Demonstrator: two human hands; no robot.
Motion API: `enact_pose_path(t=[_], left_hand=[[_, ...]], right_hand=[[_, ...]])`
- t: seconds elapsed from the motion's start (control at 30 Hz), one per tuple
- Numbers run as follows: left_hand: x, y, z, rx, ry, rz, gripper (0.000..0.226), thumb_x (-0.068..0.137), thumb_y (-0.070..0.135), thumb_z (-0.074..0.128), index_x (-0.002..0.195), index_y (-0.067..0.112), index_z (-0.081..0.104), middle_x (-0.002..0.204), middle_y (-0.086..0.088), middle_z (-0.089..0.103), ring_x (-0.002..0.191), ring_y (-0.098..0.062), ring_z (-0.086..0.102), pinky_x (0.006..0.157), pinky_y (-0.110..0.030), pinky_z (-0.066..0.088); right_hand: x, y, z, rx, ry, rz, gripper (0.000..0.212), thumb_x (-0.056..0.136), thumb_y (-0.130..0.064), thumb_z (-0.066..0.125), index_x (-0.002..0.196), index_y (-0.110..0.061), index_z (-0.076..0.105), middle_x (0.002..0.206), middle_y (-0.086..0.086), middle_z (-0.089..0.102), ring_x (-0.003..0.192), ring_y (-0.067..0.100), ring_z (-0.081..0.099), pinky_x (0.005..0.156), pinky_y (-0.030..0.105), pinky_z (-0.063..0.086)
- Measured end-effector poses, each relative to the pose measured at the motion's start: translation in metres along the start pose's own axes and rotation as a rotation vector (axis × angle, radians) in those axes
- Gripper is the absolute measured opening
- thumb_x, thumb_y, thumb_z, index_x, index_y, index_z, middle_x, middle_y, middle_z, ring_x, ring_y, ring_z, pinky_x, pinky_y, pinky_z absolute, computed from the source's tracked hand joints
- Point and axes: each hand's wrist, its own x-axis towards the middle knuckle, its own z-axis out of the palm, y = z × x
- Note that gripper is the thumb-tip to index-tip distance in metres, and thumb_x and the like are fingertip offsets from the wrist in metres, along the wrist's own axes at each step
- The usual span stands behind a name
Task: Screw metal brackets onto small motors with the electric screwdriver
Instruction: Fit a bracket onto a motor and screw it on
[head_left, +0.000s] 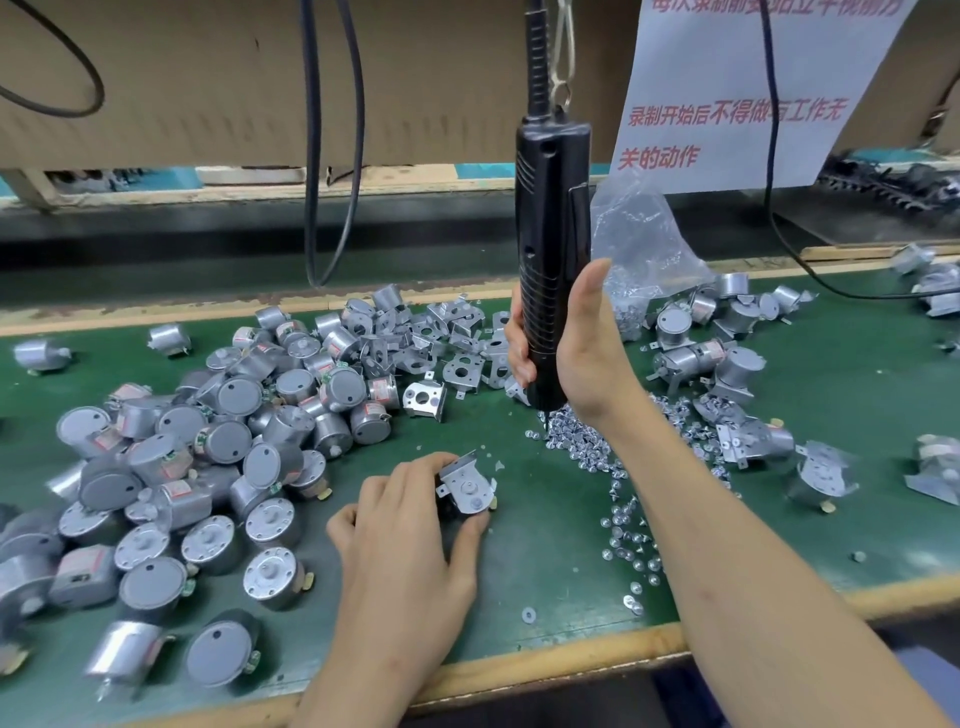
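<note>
My left hand (410, 525) grips a small motor with a metal bracket (466, 487) laid on top, holding it down on the green mat near the front edge. My right hand (569, 343) is wrapped around the black electric screwdriver (551, 218), which hangs upright from a cable and hook. Its tip points down into a scatter of loose screws (587, 441), a little right of and behind the held motor. A large pile of bare motors (208, 467) lies at the left. Loose brackets (431, 343) are heaped behind the middle.
Motors with brackets fitted (748, 431) lie at the right. A clear plastic bag of screws (639, 249) stands behind the screwdriver. Black cables (311, 156) hang at the back, below a cardboard panel. A paper notice (743, 93) hangs at top right. The wooden table edge (545, 670) runs along the front.
</note>
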Motion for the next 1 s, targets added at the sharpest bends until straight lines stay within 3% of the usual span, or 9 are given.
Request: enact_pose_path(t=[0.5, 1.0], left_hand=[[0.001, 0.002, -0.002, -0.005, -0.012, -0.005, 0.038, 0.086, 0.043, 0.066, 0.119, 0.037, 0.048, 0.112, 0.024, 0.052, 0.101, -0.009, 0.044, 0.082, -0.032, 0.019], [0.002, 0.0, 0.0, -0.021, -0.001, 0.0, 0.041, 0.084, 0.041, 0.071, 0.119, 0.037, 0.05, 0.109, 0.026, 0.054, 0.097, -0.009, 0.046, 0.081, -0.031, 0.019]], right_hand=[[-0.005, 0.002, 0.014, 0.082, 0.053, -0.083, 0.083, 0.063, -0.098, 0.039, 0.076, -0.018, 0.056, 0.056, 0.003, 0.051, 0.042, 0.018, 0.046, 0.048, 0.029, 0.044], [-0.009, 0.004, 0.027, 0.071, 0.025, -0.031, 0.084, 0.062, -0.097, 0.038, 0.079, -0.016, 0.055, 0.057, 0.0, 0.053, 0.044, 0.017, 0.048, 0.047, 0.027, 0.044]])
